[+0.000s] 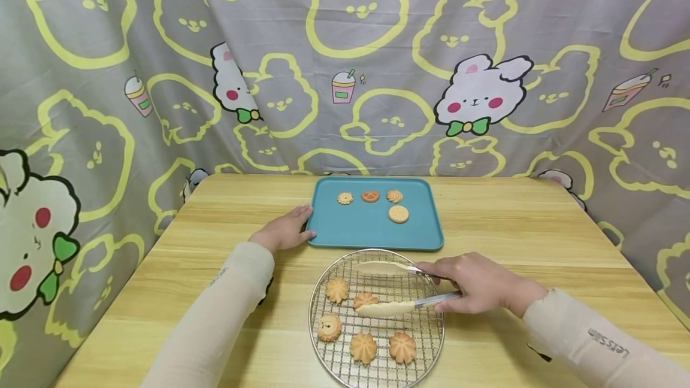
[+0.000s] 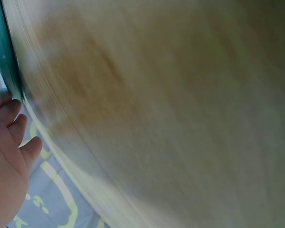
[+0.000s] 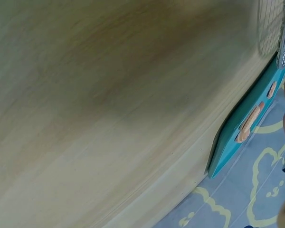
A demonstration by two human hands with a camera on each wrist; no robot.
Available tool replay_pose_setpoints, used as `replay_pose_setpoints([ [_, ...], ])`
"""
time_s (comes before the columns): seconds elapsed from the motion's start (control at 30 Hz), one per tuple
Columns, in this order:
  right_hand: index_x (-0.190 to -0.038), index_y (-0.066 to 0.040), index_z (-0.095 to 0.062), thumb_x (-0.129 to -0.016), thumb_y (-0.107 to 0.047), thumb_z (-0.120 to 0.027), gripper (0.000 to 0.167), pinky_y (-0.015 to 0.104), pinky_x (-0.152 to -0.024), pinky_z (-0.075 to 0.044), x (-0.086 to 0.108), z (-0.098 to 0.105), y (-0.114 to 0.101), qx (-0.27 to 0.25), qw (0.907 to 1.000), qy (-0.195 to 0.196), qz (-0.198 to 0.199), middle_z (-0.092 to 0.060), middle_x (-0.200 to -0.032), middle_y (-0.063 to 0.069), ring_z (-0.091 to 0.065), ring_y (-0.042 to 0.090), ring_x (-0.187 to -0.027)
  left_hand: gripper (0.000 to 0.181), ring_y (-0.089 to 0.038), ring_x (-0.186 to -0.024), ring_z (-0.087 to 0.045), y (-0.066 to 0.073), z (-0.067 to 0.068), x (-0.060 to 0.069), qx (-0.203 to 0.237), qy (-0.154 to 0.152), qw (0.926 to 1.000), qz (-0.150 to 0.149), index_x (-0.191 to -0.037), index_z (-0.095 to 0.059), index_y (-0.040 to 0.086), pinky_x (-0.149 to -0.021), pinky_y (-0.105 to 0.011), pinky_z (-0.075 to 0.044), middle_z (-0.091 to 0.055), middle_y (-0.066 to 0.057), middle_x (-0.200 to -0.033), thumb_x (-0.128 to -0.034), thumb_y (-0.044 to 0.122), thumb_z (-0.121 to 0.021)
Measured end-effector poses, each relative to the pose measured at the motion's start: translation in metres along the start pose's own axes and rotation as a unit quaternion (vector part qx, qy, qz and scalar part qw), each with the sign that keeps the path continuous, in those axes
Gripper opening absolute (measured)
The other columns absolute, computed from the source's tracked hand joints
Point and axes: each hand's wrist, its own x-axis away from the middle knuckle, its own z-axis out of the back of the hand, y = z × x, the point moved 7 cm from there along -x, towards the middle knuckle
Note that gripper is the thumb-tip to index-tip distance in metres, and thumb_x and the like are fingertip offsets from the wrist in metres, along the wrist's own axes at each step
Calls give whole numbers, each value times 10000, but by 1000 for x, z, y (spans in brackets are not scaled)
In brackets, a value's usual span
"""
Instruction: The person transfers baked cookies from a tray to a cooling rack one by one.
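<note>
Golden and ridged, the flower-shaped cookie on the round wire rack looks light, stiff and crumbly, so we would pinch it gently by opposite edges. It lies left of our right hand, which curls around the parted metal handles of the tongs, their near cream tip overlapping the cookie in the head view and the far tip apart beyond it. Our left hand, fingers loosely extended, touches the left edge of the blue tray beyond the rack.
</note>
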Motion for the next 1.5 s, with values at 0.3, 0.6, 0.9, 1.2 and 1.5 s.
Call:
replay_pose_setpoints([
  [0.3,-1366,-17,-508,-811,-508,-705,767,198,-510,-421,-7,0,2,25,9998,-18,-221,-649,-964,-42,-369,-50,-526,727,-282,-1435,-103,0,0,1,37,-25,10000,16,-1528,-138,37,-1138,-436,-185,-116,-116,-1580,-1001,421,-461],
  [0.6,-1391,-25,-477,-797,-566,-688,832,176,-468,-333,-13,-2,11,147,9973,40,-725,-590,-922,-89,-349,-53,-500,728,-278,-1435,-102,-1,0,1,27,-21,10000,39,-1529,-132,40,-1139,-434,-181,-112,-111,-1581,-1002,422,-458],
  [0.9,-1425,-19,-428,-791,-589,-684,889,208,-477,-350,-24,-8,19,196,9906,3,-1352,-596,-948,-83,-379,-30,-495,729,-278,-1435,-101,-1,-1,-1,22,-30,10000,58,-1530,-132,46,-1140,-433,-178,-108,-109,-1582,-1001,430,-455],
  [1.2,-1445,-24,-399,-792,-635,-650,928,401,-693,-528,-41,-8,30,305,9820,53,-1865,-663,-1034,40,-606,132,-775,732,-279,-1435,-103,-2,-1,-1,56,3,10000,60,-1529,-138,46,-1141,-430,-175,-114,-111,-1581,-998,431,-461],
  [1.5,-1452,-12,-380,-807,-637,-627,932,428,-725,-520,-59,-6,41,199,9741,-88,-2252,-641,-1001,19,-602,201,-882,727,-284,-1434,-113,0,0,0,28,43,10000,43,-1526,-150,35,-1142,-426,-171,-129,-117,-1577,-998,417,-471],
])
